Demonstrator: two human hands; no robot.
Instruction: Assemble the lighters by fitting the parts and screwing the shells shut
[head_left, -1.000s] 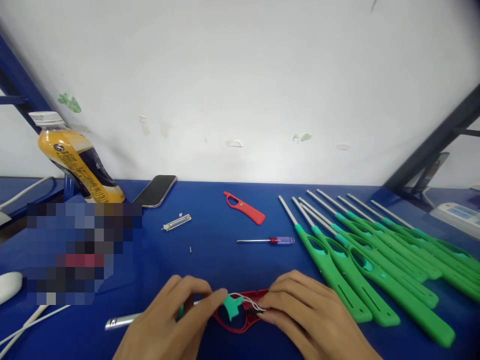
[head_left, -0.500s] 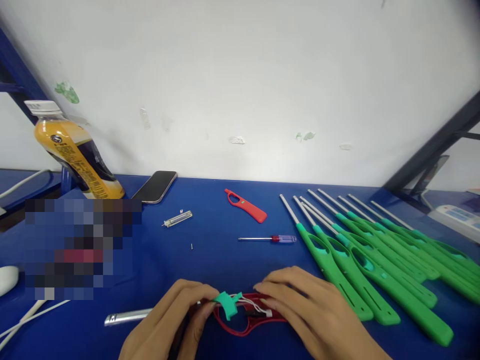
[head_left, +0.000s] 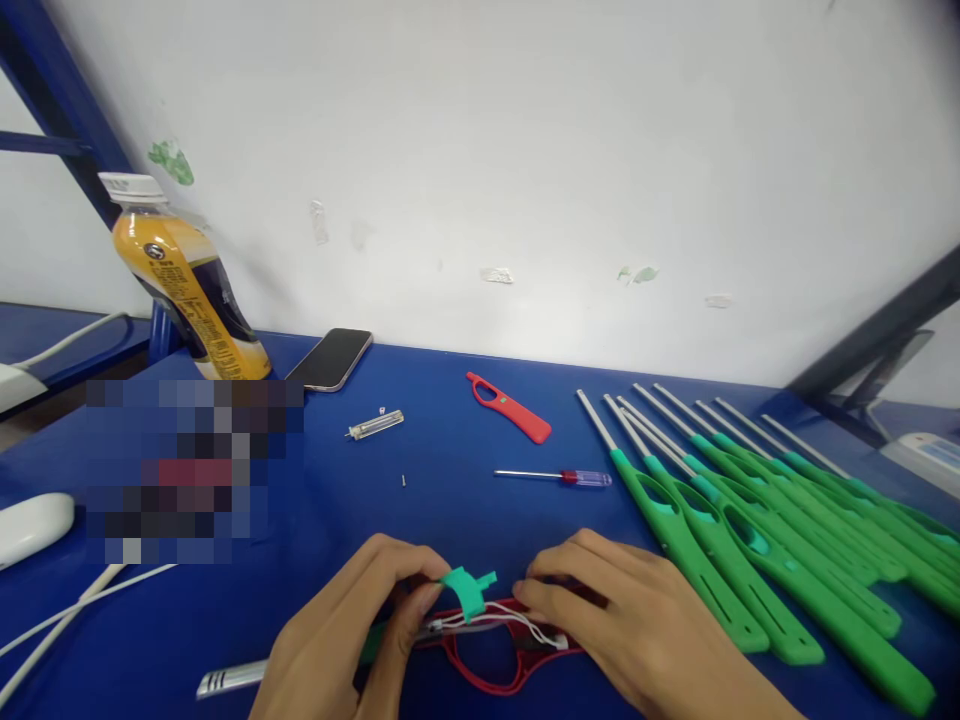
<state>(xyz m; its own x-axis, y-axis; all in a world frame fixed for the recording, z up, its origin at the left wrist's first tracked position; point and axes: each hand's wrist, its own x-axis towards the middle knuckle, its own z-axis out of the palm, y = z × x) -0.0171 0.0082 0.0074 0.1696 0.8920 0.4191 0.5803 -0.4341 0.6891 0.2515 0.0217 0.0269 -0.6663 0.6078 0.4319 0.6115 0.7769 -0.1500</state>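
Observation:
My left hand (head_left: 352,625) pinches a teal trigger piece (head_left: 469,594) between thumb and forefinger, slightly above an opened red lighter shell (head_left: 487,686). My right hand (head_left: 622,610) grips the shell's handle end, its fingers curled over the edge. Thin white wires (head_left: 517,612) run along the inside of the shell to a small white connector near my right fingertips. A silver metal tube (head_left: 231,679) sticks out to the left from beneath my left hand. My palm and fingers hide the middle of the lighter.
A red shell half (head_left: 517,412), a screwdriver (head_left: 589,479), a small screw (head_left: 403,481) and a clear gas tank (head_left: 376,425) lie beyond my hands. Several green lighters (head_left: 720,560) lie at right. A phone (head_left: 334,358), a bottle (head_left: 191,285) and white cables (head_left: 82,605) are at left.
The teal trigger piece has turned and lifted a little in my left fingers, showing more of the wires and shell. The view has shifted, so the table things sit farther right.

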